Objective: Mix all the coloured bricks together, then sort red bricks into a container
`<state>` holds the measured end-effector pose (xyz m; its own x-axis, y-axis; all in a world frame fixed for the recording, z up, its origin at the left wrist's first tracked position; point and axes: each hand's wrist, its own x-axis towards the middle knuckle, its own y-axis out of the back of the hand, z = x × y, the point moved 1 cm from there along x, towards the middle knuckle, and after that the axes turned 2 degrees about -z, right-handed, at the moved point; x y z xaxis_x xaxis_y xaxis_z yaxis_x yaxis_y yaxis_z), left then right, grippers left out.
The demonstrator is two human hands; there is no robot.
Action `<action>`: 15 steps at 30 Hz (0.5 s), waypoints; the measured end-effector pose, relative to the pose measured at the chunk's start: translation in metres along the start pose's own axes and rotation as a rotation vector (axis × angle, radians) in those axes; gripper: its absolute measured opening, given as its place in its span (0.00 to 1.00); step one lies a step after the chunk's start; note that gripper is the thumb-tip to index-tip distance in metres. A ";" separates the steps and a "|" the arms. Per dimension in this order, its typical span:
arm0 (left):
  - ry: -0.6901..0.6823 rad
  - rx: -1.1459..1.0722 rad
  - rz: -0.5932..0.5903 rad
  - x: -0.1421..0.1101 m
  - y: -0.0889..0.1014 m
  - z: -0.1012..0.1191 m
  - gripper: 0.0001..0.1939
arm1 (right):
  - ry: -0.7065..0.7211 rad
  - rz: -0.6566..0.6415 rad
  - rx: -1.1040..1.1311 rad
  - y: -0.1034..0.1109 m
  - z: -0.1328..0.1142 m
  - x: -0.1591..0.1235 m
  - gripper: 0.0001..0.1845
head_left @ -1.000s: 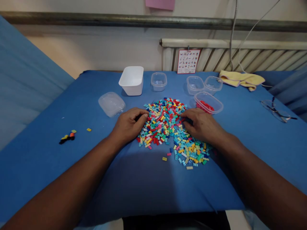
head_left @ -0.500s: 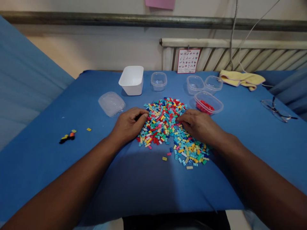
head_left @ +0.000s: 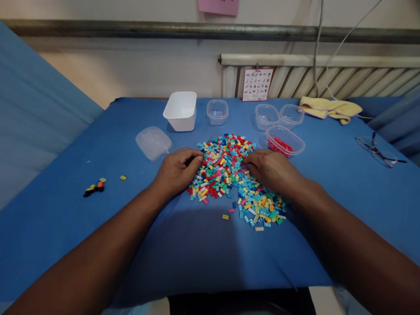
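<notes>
A wide pile of small coloured toy bricks [head_left: 223, 164] lies on the blue-covered table, with a looser spread toward the lower right. At the pile's left edge rests my left hand [head_left: 179, 170], fingers curled and thumb tip close against the index finger; whatever they hold, if anything, is hidden. My right hand [head_left: 272, 168] reaches over the right side of the pile, its fingertips pinched together among the bricks. Anything in that pinch is too small to make out. Just beyond it, a clear plastic tub [head_left: 297, 146] holds red bricks [head_left: 282, 147].
Behind the pile stand a white tub [head_left: 180, 113], a clear tub [head_left: 217, 113] and two more clear tubs [head_left: 267, 117]. A clear lid [head_left: 153, 143] lies left. Dark and coloured pieces [head_left: 95, 188] sit far left. Glasses [head_left: 377, 151] and a yellow cloth [head_left: 330, 108] are right.
My right hand has shifted slightly left over the pile, and its thumb and fingers have closed from a small gap into a pinch. The left hand has stayed in place.
</notes>
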<state>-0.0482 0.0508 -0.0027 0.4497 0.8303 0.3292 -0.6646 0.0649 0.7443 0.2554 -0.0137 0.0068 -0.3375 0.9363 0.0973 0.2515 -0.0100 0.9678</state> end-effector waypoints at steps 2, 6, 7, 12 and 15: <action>-0.004 -0.005 -0.002 0.000 0.000 0.001 0.13 | 0.015 0.047 0.009 -0.002 0.001 -0.001 0.12; -0.006 -0.010 0.002 -0.001 0.001 0.002 0.12 | 0.056 0.218 0.042 0.006 0.005 -0.006 0.11; -0.005 -0.011 0.002 -0.001 0.001 0.002 0.12 | 0.045 0.276 0.039 0.011 0.009 -0.008 0.12; -0.005 -0.004 -0.005 0.000 0.000 0.001 0.12 | -0.153 0.555 -0.003 0.032 0.041 -0.021 0.13; 0.003 -0.005 -0.006 0.000 0.000 0.001 0.13 | -0.267 0.579 -0.010 0.033 0.063 -0.026 0.13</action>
<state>-0.0478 0.0507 -0.0021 0.4523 0.8314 0.3228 -0.6645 0.0727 0.7438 0.3295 -0.0165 0.0212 0.0889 0.8338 0.5449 0.3165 -0.5424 0.7782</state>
